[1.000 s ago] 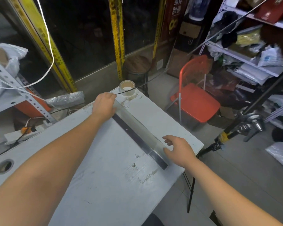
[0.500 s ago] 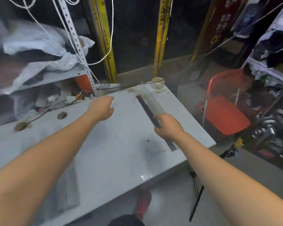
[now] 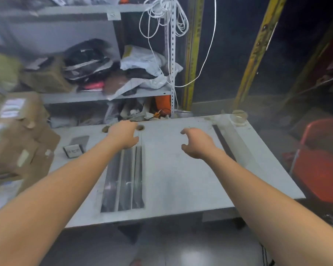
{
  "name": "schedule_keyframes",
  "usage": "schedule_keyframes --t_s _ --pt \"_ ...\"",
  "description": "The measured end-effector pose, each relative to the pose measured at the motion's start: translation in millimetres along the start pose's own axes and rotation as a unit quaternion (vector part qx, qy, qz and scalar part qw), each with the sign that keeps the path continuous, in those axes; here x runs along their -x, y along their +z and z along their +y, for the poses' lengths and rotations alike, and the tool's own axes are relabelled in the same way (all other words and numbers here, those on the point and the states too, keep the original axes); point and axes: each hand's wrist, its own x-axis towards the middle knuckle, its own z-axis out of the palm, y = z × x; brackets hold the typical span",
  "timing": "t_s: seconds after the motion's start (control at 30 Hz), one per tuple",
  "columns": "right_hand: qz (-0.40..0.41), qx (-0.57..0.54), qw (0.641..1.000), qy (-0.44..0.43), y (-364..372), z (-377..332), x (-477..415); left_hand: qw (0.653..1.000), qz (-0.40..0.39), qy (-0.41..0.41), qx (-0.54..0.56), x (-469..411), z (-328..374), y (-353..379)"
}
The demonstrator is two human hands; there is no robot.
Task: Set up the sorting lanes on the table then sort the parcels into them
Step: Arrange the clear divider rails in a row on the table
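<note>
On the white table [image 3: 173, 179] a clear lane divider with a dark base strip [image 3: 232, 143] lies along the right side. Three more dark divider strips [image 3: 124, 179] lie side by side in the middle left. My left hand [image 3: 123, 137] hovers over the far end of these strips, fingers loosely curled, holding nothing. My right hand [image 3: 198, 143] hangs above the bare table between the two sets, fingers spread and curved, empty. Brown cardboard parcels [image 3: 18, 135] are stacked at the left edge. The whole view is blurred.
A roll of tape [image 3: 238, 116] sits at the table's far right corner. A small label card [image 3: 73, 150] lies near the parcels. Shelves with bagged parcels [image 3: 142, 62] stand behind the table. An orange chair [image 3: 323, 169] is at the right.
My view has swung left, bringing the shelves, parcels and three strips into sight. My right hand let go of the right divider, and both hands moved left over the table's middle.
</note>
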Motion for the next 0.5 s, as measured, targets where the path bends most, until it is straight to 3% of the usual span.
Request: schedule_keyframes --t_s 0.2,0.5 --pt "-0.006 0.022 1.0 -0.004 18.2 -63.8 -13.7 1.0 -0.019 -0.006 -0.024 14.3 -64.8 20.4" --pt "-0.014 0.012 0.996 0.083 61.4 -134.5 -27.4 0.997 -0.006 0.066 0.026 -13.0 -135.1 53.0"
